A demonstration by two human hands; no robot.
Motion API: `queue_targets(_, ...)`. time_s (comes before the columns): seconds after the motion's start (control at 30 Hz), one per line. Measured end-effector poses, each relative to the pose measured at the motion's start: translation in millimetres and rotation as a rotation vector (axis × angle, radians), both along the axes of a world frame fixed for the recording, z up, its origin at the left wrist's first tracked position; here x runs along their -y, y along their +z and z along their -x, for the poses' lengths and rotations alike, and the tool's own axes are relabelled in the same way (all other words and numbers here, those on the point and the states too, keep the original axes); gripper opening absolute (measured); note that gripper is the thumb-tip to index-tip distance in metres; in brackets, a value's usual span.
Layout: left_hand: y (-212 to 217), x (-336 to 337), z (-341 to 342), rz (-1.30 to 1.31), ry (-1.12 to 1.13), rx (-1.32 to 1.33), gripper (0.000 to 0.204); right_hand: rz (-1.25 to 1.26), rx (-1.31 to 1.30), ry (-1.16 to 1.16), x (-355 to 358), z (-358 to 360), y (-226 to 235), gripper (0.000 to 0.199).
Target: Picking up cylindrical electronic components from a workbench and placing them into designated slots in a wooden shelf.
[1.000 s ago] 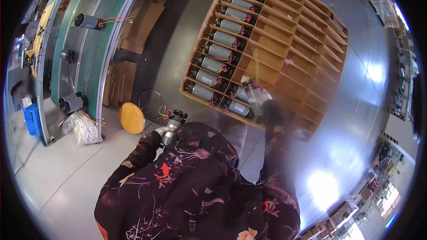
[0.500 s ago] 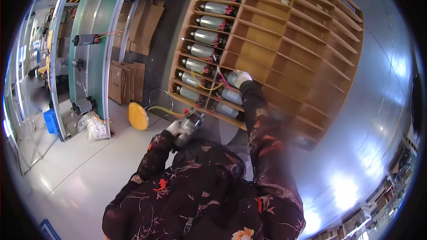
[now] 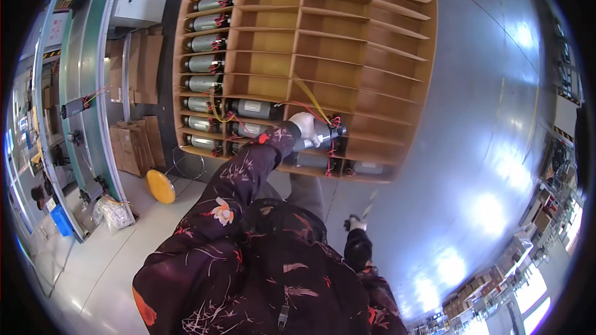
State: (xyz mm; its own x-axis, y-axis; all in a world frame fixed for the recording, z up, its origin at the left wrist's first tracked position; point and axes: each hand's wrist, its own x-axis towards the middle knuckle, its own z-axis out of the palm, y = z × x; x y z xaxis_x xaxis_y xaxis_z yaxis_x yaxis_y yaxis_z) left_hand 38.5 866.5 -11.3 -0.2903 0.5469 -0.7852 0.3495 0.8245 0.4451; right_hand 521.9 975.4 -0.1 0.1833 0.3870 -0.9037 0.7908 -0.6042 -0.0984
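Observation:
My left hand (image 3: 305,128), in a white glove, is closed on a grey cylindrical motor (image 3: 320,137) with a black end. The motor sits tilted over a compartment near the front of the divided cardboard box (image 3: 261,62). Red and yellow wires (image 3: 313,100) trail from its black end across the dividers. Another motor (image 3: 312,159) lies in the compartment just nearer to me. Out to the right, away from the box, is my right hand (image 3: 356,224). Something dark shows at its fingers; whether that is glove or a held thing is unclear.
Motors (image 3: 205,64) fill the box's left column, and several more lie along its near rows. A green conveyor (image 3: 84,80) carrying motors runs at the left. Near it are a round wooden stool (image 3: 161,187), folded cardboard (image 3: 133,146) and a plastic bag (image 3: 113,212).
My left hand has moved with its motor from beside the box's near left corner to over a compartment. My right hand has left the box and swung out right. The view has shifted.

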Motion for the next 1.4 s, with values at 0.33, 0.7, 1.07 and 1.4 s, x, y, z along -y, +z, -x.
queue_targets(0.33,-31.2,-80.1,-13.1,0.025,-0.137,-0.162,0.069,0.072,-0.140,0.050,46.5,13.8,-1.4,0.020)
queue_targets(0.7,-108.4,2.8,-46.5,-0.369,0.633,-0.242,0.014,-0.508,-0.495,1.037,7.9,317.2,-26.7,0.058)
queue_targets(1.07,-65.8,69.9,-24.3,0.060,0.450,-0.232,0.028,-0.486,-0.626,1.841,34.6,344.6,-62.4,0.072)
queue_targets(1.4,-70.3,69.0,-26.7,0.210,0.627,-0.241,0.028,-0.404,-0.185,1.838,65.0,357.3,-77.5,0.082)
